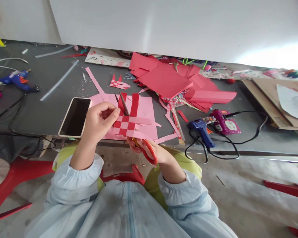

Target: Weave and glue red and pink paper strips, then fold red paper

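My left hand [100, 119] pinches the left edge of a woven mat of red and pink paper strips [127, 125], held just above the table's near edge. My right hand [152, 150] sits below the weave, fingers through the red handles of a pair of scissors [146, 149]. The scissor blades [123, 103] point up and away across the weave's red strips. A pink paper sheet [146, 110] lies under the weave. Both sleeves are pale blue.
A phone [75, 117] lies face up just left of my left hand. A stack of red paper [169, 79] lies behind. Two glue guns [213, 127] with looping black cords sit to the right; another glue gun [17, 80] is far left. Cardboard [270, 96] lies at the right.
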Available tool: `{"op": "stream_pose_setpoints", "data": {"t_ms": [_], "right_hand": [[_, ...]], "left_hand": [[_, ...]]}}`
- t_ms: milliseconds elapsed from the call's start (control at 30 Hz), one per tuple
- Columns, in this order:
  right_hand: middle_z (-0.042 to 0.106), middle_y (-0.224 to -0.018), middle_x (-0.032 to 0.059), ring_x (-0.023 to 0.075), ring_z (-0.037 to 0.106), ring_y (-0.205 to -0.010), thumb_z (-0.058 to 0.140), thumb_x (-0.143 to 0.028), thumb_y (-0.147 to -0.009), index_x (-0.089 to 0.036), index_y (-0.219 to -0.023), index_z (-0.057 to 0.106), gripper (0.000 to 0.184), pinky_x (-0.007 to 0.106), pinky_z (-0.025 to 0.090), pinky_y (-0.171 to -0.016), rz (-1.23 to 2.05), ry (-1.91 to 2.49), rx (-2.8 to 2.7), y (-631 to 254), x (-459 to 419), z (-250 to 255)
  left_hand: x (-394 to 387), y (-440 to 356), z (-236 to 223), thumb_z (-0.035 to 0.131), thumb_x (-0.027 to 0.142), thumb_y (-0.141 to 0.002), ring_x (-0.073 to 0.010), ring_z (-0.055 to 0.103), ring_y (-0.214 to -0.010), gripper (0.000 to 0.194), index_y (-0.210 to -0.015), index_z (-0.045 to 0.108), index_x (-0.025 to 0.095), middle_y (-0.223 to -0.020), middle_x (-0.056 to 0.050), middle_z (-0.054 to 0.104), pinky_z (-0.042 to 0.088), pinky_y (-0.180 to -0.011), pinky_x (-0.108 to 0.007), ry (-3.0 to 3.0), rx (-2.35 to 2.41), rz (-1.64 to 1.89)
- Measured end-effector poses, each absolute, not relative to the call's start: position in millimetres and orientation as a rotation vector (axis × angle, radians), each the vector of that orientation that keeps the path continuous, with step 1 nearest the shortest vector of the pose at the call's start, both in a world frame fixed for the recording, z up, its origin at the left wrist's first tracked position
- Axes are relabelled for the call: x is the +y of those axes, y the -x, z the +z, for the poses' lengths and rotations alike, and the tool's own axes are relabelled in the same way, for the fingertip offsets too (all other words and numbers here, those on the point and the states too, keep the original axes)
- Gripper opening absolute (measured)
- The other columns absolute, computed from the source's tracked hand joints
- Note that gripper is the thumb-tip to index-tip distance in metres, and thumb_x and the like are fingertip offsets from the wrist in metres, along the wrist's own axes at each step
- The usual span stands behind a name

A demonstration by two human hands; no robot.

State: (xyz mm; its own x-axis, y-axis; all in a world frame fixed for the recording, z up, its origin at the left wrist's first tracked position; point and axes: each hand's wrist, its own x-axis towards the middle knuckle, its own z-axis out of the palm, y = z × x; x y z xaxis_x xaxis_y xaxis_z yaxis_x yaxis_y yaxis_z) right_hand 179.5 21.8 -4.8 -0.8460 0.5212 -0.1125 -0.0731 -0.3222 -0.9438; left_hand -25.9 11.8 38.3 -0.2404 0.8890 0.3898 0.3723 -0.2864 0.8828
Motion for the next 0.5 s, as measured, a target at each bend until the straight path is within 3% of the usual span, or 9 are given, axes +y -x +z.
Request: {"op": "stream_pose_setpoints", "data": {"t_ms": [200,500], "right_hand": [[0.039,-0.080,-0.0015,0.0102,0.033,-0.062,0.050,-0.073,-0.088,-0.022,-0.087,0.049,0.051,0.030,0.034,-0.058,2.150,0.576,-1.660,-181.3,21.1,-6.9],[0.034,-0.075,-0.0028,0.0104,0.029,-0.061,0.040,-0.072,-0.093,-0.022,-0.086,0.044,0.051,0.031,0.028,-0.058,2.174,0.526,-1.688,-178.8,20.1,-1.9]], "left_hand": [[11.8,26.7,37.8,0.071,0.036,-0.080,-0.0085,0.052,-0.054,0.023,-0.067,0.064,0.019,-0.059,0.001,0.060,0.042,-0.049,-0.019,-1.575,1.492,1.547],[12.5,24.5,36.9,0.071,0.036,-0.081,-0.0078,0.051,-0.051,0.024,-0.066,0.061,0.019,-0.056,0.003,0.057,0.040,-0.046,-0.018,-1.558,1.464,1.545]]}}
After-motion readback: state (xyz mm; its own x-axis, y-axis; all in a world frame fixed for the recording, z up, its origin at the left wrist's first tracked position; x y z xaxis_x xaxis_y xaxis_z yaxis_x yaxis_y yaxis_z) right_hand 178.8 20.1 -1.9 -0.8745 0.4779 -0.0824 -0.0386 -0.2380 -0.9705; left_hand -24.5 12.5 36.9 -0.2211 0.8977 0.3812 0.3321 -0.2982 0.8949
